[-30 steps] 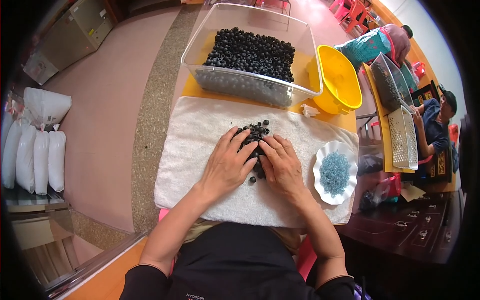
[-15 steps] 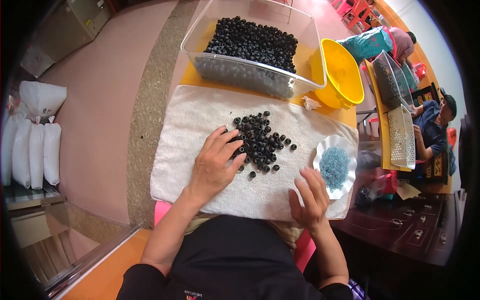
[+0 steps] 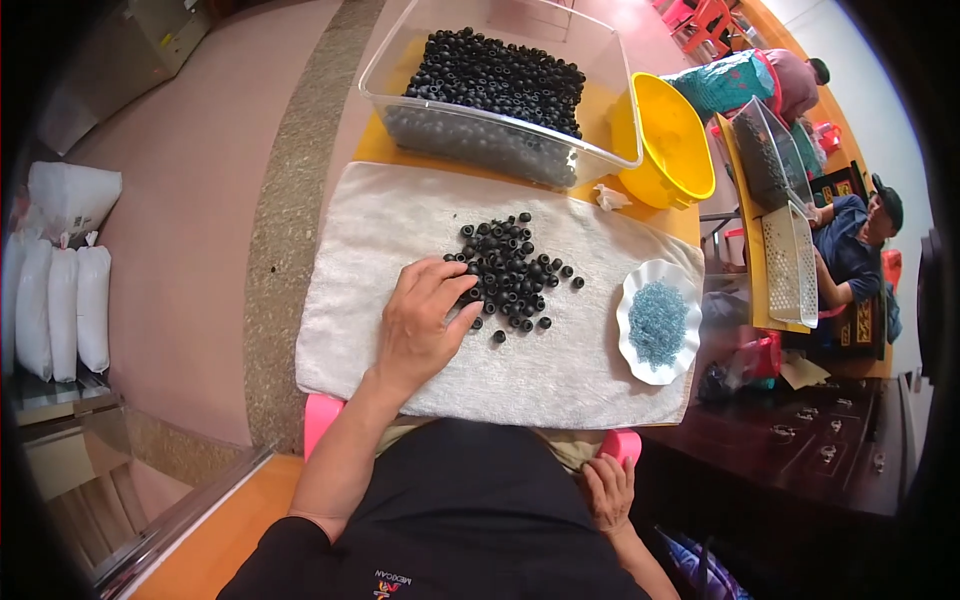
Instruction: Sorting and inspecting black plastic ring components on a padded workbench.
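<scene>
A loose pile of small black rounded pieces with holes (image 3: 512, 270) lies on a white towel (image 3: 380, 205). My left hand (image 3: 425, 318) is at the pile's left edge, its fingers and thumb apart and touching the nearest pieces. Whether a piece sits under the fingertips is hidden. Down by my right thigh, my right hand (image 3: 608, 490) rests beside a pink seat edge (image 3: 622, 446), fingers stretched out and holding nothing visible. On the towel's right side, a white scalloped dish (image 3: 655, 374) holds many tiny clear-blue pieces (image 3: 658, 322).
Behind the towel stand a clear plastic bin (image 3: 480, 118) of black pieces and a yellow tub (image 3: 672, 140). A crumpled tissue (image 3: 611, 198) lies near the tub. White sacks (image 3: 62, 310) stand left. At right, a person (image 3: 850, 245) works beside a white perforated basket (image 3: 790, 265).
My right hand has moved from beside the dish down to the pink seat edge. My left hand stays at the pile. The whole view has shifted slightly.
</scene>
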A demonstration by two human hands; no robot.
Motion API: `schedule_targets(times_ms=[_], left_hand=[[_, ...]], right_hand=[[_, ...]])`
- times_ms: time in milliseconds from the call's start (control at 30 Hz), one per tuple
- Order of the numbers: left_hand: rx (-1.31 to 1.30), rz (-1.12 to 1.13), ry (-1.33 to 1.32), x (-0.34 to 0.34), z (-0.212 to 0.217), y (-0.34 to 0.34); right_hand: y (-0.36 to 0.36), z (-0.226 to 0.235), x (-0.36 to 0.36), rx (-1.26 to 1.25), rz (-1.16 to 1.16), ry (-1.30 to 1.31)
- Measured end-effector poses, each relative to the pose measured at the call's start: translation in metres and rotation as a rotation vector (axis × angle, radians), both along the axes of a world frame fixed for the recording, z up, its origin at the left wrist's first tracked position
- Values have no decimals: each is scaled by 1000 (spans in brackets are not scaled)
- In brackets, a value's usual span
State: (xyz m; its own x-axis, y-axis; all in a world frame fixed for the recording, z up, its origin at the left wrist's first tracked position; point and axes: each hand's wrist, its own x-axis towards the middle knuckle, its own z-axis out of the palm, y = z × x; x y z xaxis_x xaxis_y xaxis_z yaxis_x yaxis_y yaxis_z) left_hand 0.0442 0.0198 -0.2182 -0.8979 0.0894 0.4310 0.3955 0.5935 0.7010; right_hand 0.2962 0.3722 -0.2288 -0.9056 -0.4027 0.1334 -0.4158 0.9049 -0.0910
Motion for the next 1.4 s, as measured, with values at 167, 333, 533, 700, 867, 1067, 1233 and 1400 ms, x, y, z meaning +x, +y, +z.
schedule_targets(times_ms=[167, 333, 533, 700, 867, 1067, 1233, 1400], left_hand=[[-133, -1, -4, -1, 7, 3], [-249, -14, 24, 0, 10, 1], [-302, -13, 44, 1, 8, 3], [-254, -20, 67, 0, 6, 2], [-230, 3, 87, 1, 6, 3], [-175, 6, 77, -1, 7, -2], [-127, 33, 47, 0, 8, -4], [-80, 43, 42, -2, 5, -5]], right_hand=[[2, -4, 9, 13, -45, -13], [10, -14, 14, -45, -33, 4], [8, -13, 10, -1, -7, 49], [2, -6, 8, -58, -61, 19], [0, -5, 5, -62, -40, 36], [-8, 6, 1, -72, -24, 46], [-20, 6, -57, -334, 111, 221], [-93, 46, -151, -470, 216, 373]])
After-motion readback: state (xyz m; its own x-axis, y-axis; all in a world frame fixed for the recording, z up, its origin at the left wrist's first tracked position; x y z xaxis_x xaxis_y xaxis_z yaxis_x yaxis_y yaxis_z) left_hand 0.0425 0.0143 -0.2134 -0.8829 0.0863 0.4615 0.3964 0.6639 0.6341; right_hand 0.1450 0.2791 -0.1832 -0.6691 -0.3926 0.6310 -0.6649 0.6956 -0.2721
